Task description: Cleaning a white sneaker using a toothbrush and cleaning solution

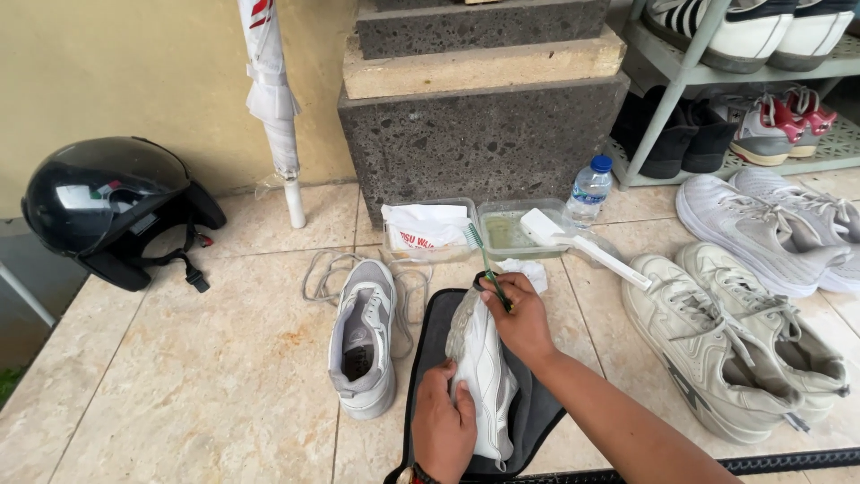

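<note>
The white sneaker [482,376] lies on a dark mat [537,408], its heel clenched in the left hand [442,421]; the right hand [520,318] grips a green toothbrush [484,260] at its toe. Wet fingers could slip, skidding bristles off the shoe toward the grey sneaker [363,345] just left.

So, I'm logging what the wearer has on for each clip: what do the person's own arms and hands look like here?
Both hands are bare, with no gloves. The right hand leads into a bare forearm with no sleeve in view down to the frame's edge. The left hand has a watch at the wrist, with a dark case and a reddish edge; little of that arm shows. No rings are visible.
</note>
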